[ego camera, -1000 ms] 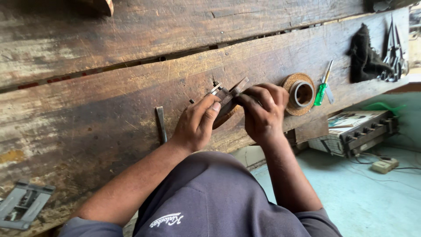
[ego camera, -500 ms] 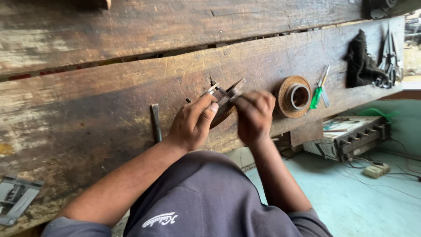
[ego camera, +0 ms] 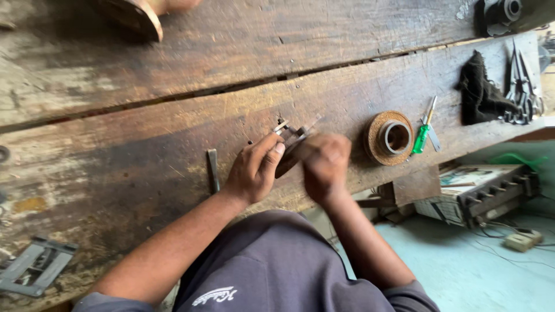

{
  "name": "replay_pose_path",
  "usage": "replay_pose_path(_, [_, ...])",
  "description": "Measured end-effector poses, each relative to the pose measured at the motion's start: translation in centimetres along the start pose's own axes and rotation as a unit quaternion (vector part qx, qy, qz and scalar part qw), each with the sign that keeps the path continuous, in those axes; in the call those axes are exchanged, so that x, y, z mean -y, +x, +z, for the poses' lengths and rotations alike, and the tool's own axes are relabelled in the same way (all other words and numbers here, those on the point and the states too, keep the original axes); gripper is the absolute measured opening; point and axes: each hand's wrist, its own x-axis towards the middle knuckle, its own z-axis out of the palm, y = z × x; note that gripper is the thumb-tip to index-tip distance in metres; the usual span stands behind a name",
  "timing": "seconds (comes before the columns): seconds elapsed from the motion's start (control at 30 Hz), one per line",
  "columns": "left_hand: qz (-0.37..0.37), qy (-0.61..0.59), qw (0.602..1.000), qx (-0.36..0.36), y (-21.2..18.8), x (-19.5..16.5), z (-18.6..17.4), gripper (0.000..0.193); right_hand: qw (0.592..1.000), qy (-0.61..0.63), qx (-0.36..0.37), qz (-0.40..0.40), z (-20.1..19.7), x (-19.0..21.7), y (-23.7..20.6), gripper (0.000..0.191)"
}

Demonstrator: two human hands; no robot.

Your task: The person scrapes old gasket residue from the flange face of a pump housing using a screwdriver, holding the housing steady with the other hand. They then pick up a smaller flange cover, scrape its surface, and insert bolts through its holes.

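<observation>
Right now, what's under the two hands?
A small dark metal part with thin prongs pokes out above the left hand and right hand, on the wooden bench. Its lower half is covered by the hands; the right hand is blurred.

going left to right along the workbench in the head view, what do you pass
Grey metal bracket → thin metal bar → left hand → right hand → round brown disc with a metal ring → green-handled screwdriver → black rag → pliers.
</observation>
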Motion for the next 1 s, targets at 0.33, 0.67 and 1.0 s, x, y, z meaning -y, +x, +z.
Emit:
replay_pose_path(0.33, [-0.037, -0.001, 0.999, -0.01, 0.1, 0.1, 0.3, 0.04, 0.994, -0.034, -0.036, -0.093, -0.4, 0.0, -0.5, 0.032])
replay_pose_path(0.67, [-0.078, 0.043, 0.996, 0.015, 0.5, -1.1, 0.0, 0.046, 0.998, -0.05, -0.011, -0.036, -0.5, -0.7, 0.4, 0.018])
replay_pose_path(1.0, [-0.04, 0.027, 0.999, -0.003, 0.9, -1.4, -0.2, 0.055, 0.996, 0.042, -0.014, -0.079, -0.3, -0.9, 0.6, 0.022])
